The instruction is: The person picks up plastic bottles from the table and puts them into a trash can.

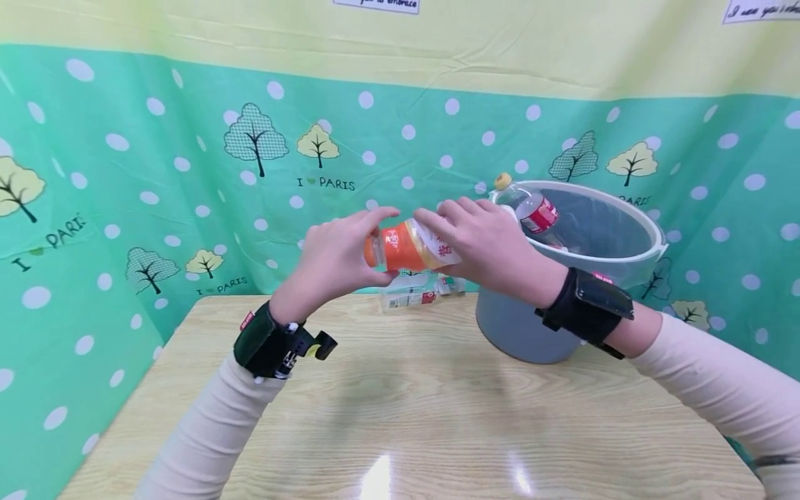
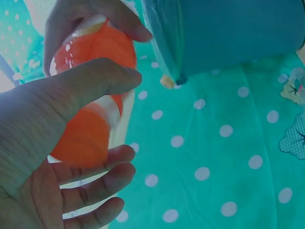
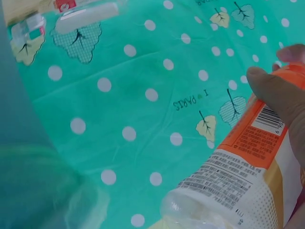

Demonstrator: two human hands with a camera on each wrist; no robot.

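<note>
Where the wooden table (image 1: pixel 406 410) fills the lower frame, glossy with glare, both hands hold an orange bottle (image 1: pixel 409 248) sideways above it at centre: left hand (image 1: pixel 334 260) curled round its cap end, right hand (image 1: pixel 484 243) round the label. Farther right stands a grey bucket (image 1: pixel 619 260) with a clear bottle (image 1: pixel 531 208) inside. Behind hangs a green dotted cloth (image 1: pixel 156 173).

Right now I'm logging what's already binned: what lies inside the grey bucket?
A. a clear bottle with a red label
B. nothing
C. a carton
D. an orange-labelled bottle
A: a clear bottle with a red label leans against the grey bucket rim, inside.
</note>
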